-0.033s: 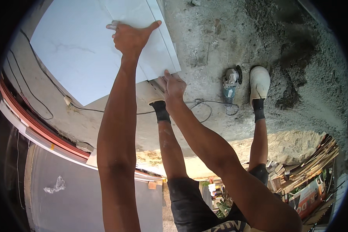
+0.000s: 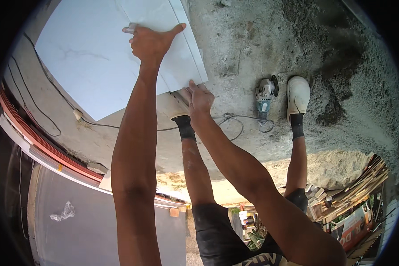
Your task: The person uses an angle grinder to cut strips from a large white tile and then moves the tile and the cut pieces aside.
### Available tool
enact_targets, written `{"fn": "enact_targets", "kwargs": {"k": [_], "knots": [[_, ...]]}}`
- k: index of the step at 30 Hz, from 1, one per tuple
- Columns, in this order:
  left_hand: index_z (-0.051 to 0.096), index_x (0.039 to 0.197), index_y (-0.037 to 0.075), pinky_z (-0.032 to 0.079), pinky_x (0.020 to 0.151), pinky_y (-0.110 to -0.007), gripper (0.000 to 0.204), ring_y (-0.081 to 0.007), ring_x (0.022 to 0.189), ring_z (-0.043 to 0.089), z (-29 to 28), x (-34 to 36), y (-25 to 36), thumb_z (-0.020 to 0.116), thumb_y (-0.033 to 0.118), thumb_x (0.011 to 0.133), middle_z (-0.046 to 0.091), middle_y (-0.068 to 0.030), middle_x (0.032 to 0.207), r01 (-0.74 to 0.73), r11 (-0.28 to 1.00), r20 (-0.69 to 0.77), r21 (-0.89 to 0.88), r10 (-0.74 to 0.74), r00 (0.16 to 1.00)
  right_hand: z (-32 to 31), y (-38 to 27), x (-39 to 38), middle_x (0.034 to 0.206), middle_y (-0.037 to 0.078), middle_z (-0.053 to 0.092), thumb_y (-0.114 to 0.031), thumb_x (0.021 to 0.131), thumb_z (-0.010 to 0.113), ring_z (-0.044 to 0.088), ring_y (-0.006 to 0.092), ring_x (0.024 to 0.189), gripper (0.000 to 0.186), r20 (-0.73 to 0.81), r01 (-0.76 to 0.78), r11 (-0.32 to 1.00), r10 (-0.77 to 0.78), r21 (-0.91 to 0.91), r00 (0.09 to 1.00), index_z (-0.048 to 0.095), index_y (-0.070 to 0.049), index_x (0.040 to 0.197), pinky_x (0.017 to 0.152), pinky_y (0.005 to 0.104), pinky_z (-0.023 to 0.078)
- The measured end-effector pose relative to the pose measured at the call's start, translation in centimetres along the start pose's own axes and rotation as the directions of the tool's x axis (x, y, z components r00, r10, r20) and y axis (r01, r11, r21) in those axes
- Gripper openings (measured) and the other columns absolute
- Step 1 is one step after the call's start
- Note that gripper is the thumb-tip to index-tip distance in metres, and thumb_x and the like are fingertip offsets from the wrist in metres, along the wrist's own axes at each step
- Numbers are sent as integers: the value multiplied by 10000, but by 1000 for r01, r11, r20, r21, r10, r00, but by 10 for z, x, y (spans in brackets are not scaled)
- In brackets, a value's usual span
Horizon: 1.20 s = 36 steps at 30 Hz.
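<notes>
A large white slab with faint grey veins [image 2: 88,66], looking like tile, lies at the upper left. Along its right side runs a narrower white strip [image 2: 175,57] bounded by straight lines. My left hand [image 2: 150,43] rests across this strip, thumb stretched to the right and fingers toward the left; dust whitens a fingertip. At the strip's near corner my right hand [image 2: 201,97] pinches the edge, thumb on top and the other fingers partly hidden below. My left shoe [image 2: 178,105] is partly covered by the slab and right hand.
An angle grinder [image 2: 264,99] lies on the rough concrete beside my right shoe [image 2: 298,95]. Its cable [image 2: 235,117] loops toward my left foot. Another cord with a connector [image 2: 78,114] passes near the slab. Stacked boards [image 2: 350,186] stand behind at the right; a grey panel [image 2: 119,235] is lower left.
</notes>
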State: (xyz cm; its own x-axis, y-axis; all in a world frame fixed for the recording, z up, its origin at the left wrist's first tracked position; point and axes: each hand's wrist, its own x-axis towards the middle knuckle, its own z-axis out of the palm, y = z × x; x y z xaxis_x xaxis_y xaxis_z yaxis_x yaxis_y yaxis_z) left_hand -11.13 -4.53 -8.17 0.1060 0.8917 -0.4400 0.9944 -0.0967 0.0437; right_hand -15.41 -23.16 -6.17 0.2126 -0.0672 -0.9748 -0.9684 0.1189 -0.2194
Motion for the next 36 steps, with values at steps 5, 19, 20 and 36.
{"fn": "enact_targets", "kwargs": {"k": [5,19,20,36], "knots": [[587,1043,-147,566,746,-380,1101,-312,888,695,-2,-3,3,808,755,451,696,-191,957,1,1000,18,-8,-1,1000,-4,-1,2,1018,107,629,26,888,609,632,200,907,172,20,6,1000,-6,-4,1000,633,83,1049,812,340,580],[104,1406,-203,553,804,-497,1459,-531,1191,487,-12,-6,5,816,705,511,219,-404,1448,-26,998,48,-53,29,998,2,2,0,1088,130,622,14,898,608,637,239,965,222,17,25,999,-25,-42,1000,604,86,1108,838,371,586],[118,1424,-177,538,849,-506,1435,-529,1299,381,-10,-10,10,820,688,518,144,-364,1499,-19,998,47,-65,22,999,-1,-1,3,1103,138,620,6,902,609,638,249,976,243,5,36,998,-36,-42,999,594,94,1129,851,382,587],[389,1406,-17,467,975,-478,1143,-427,1259,477,-129,248,95,809,654,581,366,-344,1400,-358,925,-272,-129,314,910,12,3,2,1119,127,633,-62,870,701,638,246,1003,347,-47,-25,1000,24,-5,999,598,91,1163,881,400,577]]}}
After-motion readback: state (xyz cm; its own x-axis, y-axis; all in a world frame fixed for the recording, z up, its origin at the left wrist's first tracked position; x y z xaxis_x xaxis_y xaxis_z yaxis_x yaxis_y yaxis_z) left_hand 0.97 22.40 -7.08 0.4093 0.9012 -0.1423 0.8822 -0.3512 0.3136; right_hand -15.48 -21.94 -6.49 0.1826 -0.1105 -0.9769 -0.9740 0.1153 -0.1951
